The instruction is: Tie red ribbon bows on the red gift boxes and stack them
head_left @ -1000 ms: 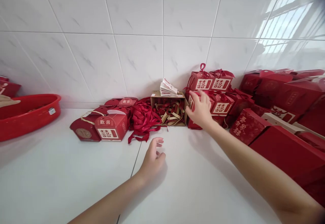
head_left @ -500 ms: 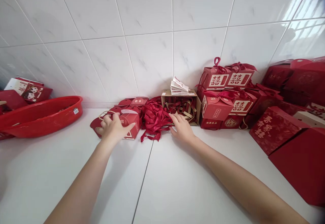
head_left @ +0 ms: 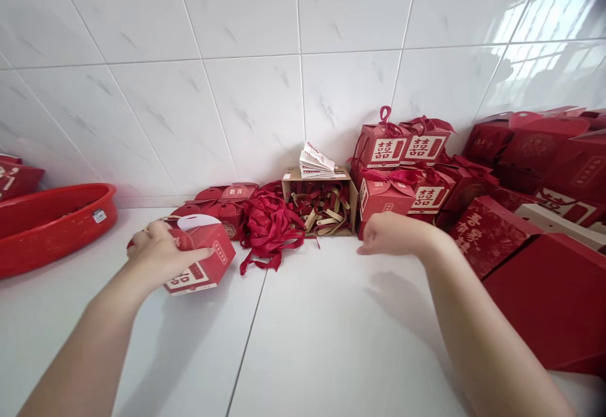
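Note:
My left hand (head_left: 158,256) is closed around the top of a red gift box (head_left: 221,254) with white panels, tilted and lifted off the white counter. Thumb on the near side, its other fingers go over the far edge. My right hand (head_left: 391,235) hovers over the counter in front of stacked, ribbon-tied gift boxes (head_left: 388,197). Its fingers are curled in and partly hidden; whether anything is between them does not show. A heap of red ribbon (head_left: 272,224) lies between the hands, beside an open cardboard box (head_left: 353,212) containing red and beige straps (head_left: 326,212).
Folded printed paper (head_left: 316,161) rests on the cardboard box. A red plastic basin (head_left: 101,224) stands at the left. More red boxes (head_left: 230,193) sit by the tiled wall, and large red boxes (head_left: 549,297) crowd the right side.
My left hand has lifted the gift box and brought it left and nearer. My right hand has left the ribbon heap, moved right and curled its fingers. The view has turned right.

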### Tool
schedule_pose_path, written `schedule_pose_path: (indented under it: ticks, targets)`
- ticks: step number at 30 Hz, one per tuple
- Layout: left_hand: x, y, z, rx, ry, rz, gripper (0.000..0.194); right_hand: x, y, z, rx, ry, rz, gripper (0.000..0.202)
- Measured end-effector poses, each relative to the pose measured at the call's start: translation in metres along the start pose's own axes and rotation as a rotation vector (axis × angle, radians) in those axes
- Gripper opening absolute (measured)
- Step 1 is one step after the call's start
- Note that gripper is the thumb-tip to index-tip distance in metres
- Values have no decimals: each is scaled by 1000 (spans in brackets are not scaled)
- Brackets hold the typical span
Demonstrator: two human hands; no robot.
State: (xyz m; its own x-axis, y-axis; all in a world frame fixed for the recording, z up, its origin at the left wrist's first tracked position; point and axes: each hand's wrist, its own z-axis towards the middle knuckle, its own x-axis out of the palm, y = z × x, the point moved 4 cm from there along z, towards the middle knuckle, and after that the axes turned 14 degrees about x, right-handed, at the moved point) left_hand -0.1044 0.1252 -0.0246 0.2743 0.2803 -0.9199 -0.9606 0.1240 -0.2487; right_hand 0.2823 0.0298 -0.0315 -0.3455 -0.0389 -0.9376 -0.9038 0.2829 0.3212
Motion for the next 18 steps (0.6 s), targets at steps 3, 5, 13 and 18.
schedule_pose_path:
  ticks: [3,5,13,18]
  targets:
    - [-24,-5,-14,-18,4,176,76,-17,-35,15,155,-174,22,18]
    - [-33,-23,-30,122,-54,220,71,-17,-47,30,234,-324,55,22]
    - [29,-122,-108,619,228,-377,57,-4,-44,44,214,-346,130,17]
    - [39,-148,-117,747,456,-763,75,18,-8,38,7,-248,201,15]
